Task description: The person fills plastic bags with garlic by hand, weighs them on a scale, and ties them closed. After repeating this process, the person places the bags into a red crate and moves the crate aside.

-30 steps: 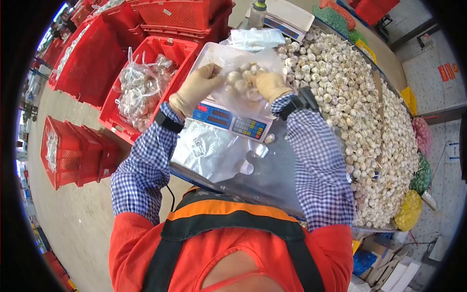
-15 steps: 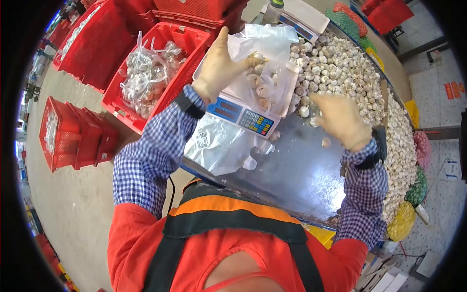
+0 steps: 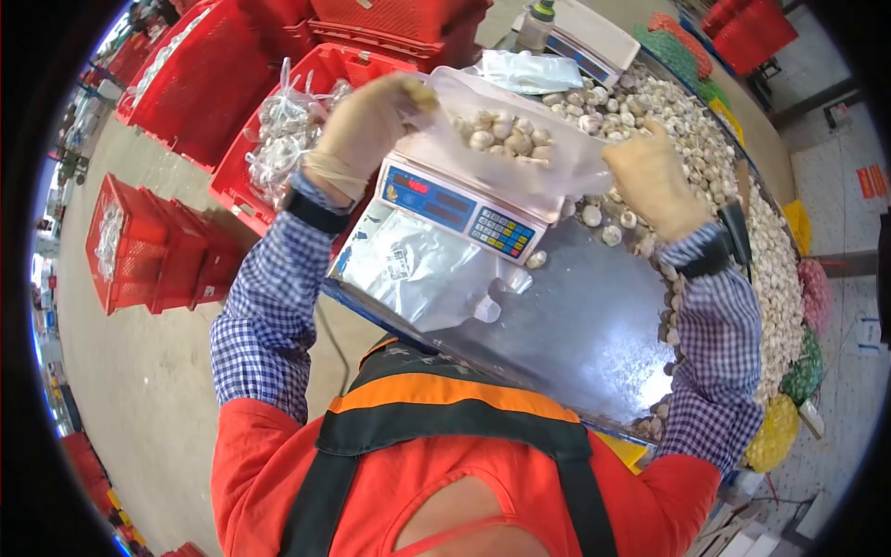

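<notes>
A clear plastic bag (image 3: 575, 160) with several garlic bulbs (image 3: 501, 136) in it lies over the pan of the digital scale (image 3: 464, 213), whose red display is lit. My left hand (image 3: 371, 125) is closed on the bag's left edge. On the other side my right hand (image 3: 652, 176) pinches the bag's right edge, beside the garlic pile (image 3: 691, 148). Flat plastic bags (image 3: 422, 269) lie on the metal table in front of the scale, and a few loose bulbs sit to its right.
A red crate (image 3: 243, 176) of filled bags stands left of the scale, with stacked red crates (image 3: 153, 246) farther left. Behind are a second scale (image 3: 594, 37) and a bottle (image 3: 535, 28). Net sacks (image 3: 772, 434) line the right side. The metal table (image 3: 566, 316) has a raised edge.
Both hands have closed on the bag's edges and the bag is spread wider between them. The bulbs now lie together in it, and the scale's display is lit.
</notes>
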Demonstrator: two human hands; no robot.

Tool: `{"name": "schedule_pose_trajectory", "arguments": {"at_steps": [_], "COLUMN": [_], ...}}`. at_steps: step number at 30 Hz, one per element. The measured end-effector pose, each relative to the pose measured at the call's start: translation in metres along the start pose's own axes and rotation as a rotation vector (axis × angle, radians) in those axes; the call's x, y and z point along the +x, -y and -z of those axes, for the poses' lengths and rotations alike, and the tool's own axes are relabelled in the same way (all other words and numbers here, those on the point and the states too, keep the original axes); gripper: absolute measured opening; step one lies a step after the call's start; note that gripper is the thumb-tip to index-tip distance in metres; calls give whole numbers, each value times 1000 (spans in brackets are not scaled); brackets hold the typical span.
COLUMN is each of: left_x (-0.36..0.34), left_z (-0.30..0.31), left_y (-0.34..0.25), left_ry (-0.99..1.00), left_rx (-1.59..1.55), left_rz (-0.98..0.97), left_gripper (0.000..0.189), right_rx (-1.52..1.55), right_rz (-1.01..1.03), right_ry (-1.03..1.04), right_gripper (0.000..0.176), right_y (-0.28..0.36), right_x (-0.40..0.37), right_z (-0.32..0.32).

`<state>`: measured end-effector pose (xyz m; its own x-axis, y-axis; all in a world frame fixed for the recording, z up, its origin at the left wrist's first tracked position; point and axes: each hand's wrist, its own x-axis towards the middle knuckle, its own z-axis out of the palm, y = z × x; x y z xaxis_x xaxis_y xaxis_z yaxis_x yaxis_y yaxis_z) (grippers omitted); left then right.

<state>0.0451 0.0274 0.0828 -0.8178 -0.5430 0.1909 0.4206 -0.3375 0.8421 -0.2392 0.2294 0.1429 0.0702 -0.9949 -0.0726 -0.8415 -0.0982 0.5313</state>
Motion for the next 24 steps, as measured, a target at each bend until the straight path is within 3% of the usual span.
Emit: {"name": "schedule_pose_trajectory", "arguments": {"at_steps": [1, 2, 4, 5, 7, 8, 9, 11, 12, 14, 16, 18, 19, 20, 21, 23, 24], "left_x": [6, 6, -3, -7, -17, -25, -31, -36, -42, -53, -68, -82, -84, -87, -91, -101, -101], "left_z": [-2, -14, -46, -56, -69, -68, -61, -45, -45, -41, -44, -51, -62, -73, -82, -92, -85], "left_y": [-3, -11, -32, -40, -46, -44, -39, -24, -9, 17, 31, 45, 45, 61, 79, 97, 94], "left_ry": [125, 135, 117, 119, 37, 21, 12, 76, 16, -26, 11, 75, 103, 162, 221, 327, 376], "left_rx": [-360, -368, -357, -362, 105, 216, 216, 402, 373, 291, 198, 241, 311, 423, 536, 688, 644], "left_rz": [-44, -42, -111, -102, -72, 14, 35, 256, 323, 430, 466, 425, 496, 411, 322, 461, 523], "left_gripper": [29, 29, 34, 34, 44, 47, 47, 43, 41, 45, 54, 65, 64, 60, 57, 50, 35], "right_rx": [184, 177, 378, 381, 874, 1111, 1129, 1794, 1796, 2015, 2260, 2131, 1932, 1903, 1855, 1311, 1308], "right_rz": [8, 0, -29, -36, -377, -550, -559, -761, -628, -516, -632, -579, -485, -387, -233, -145, -141], "right_ry": [-134, -127, -653, -646, -1028, -924, -909, -197, -228, -40, -70, -199, -242, -282, -481, -520, -526], "right_gripper": [17, 17, 9, 9, 15, 12, 12, 23, 27, 9, 14, 33, 49, 56, 53, 38, 38], "right_y": [0, 5, 16, 23, 39, 44, 52, 63, 79, 97, 130, 157, 173, 186, 205, 209, 214], "right_x": [-23, -36, -54, -57, -61, -69, -75, -82, -84, -83, -79, -68, -63, -58, -45, -41, -42], "right_z": [29, 37, 45, 47, 46, 30, 24, 18, -5, -52, -45, -21, -12, 5, -3, -12, -26]}}
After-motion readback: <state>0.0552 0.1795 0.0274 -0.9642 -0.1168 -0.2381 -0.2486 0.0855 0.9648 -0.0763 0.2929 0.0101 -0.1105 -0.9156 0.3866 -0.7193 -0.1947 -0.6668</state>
